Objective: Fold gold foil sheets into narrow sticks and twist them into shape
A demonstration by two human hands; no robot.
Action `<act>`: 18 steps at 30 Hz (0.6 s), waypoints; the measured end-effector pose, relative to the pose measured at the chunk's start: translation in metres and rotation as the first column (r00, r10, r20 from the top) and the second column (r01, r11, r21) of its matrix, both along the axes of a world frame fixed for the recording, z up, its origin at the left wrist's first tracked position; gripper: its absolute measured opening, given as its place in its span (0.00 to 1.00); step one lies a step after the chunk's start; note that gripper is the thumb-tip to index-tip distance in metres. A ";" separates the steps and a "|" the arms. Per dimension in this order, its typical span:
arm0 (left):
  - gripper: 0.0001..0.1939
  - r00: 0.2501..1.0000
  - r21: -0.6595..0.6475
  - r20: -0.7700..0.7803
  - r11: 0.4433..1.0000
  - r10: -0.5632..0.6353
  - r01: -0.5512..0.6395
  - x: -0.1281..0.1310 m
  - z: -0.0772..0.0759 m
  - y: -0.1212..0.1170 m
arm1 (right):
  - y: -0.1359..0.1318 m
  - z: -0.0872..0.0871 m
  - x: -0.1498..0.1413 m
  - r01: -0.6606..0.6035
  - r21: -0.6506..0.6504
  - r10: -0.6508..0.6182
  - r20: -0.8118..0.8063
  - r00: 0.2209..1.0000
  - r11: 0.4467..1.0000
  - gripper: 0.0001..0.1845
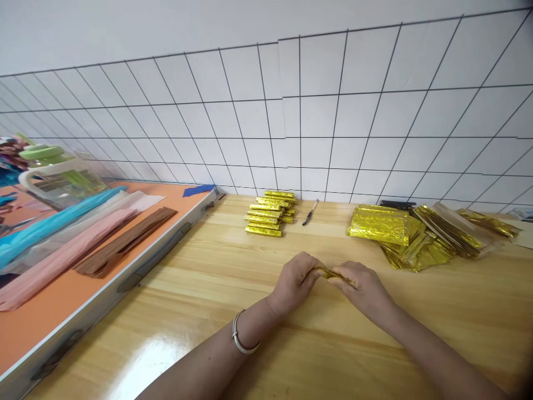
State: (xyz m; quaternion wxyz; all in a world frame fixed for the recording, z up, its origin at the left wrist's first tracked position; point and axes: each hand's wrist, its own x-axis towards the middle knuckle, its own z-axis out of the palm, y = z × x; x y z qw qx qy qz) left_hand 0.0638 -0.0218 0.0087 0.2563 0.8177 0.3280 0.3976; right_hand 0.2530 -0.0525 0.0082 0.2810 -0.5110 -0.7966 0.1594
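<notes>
Between my two hands is a narrow strip of folded gold foil (328, 273), mostly hidden by the fingers. My left hand (295, 282) pinches its left end, and a bracelet circles that wrist. On the other end, my right hand (363, 289) is closed with thumb and fingers pressed together. Beyond the hands, a stack of narrow folded gold foil strips (266, 215) lies near the wall. Off to the right is a pile of flat gold foil sheets (378, 225), some loose and fanned out.
A pen (310, 213) lies beside the stack. At left, an orange-topped surface (137, 253) with a raised edge bears blue, pink, white and brown crepe paper (125, 244), a blue scrap and a green-lidded jug (66, 175). A white wall with black grid lines (320, 116) closes the back.
</notes>
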 end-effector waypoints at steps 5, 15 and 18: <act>0.11 0.998 0.054 -0.044 0.997 -0.055 0.057 0.002 0.005 -0.001 | -0.003 0.010 -0.010 -0.025 -0.214 0.003 -0.103 0.995 0.976 0.14; 0.10 0.998 0.022 0.001 0.997 0.070 -0.070 -0.013 0.011 0.010 | -0.001 0.016 0.008 -0.009 -0.366 -0.060 -0.175 0.983 0.930 0.19; 0.10 0.993 -0.032 0.040 0.993 0.112 -0.110 -0.018 0.009 0.015 | 0.000 0.016 0.013 0.036 -0.327 -0.082 -0.130 0.988 0.944 0.19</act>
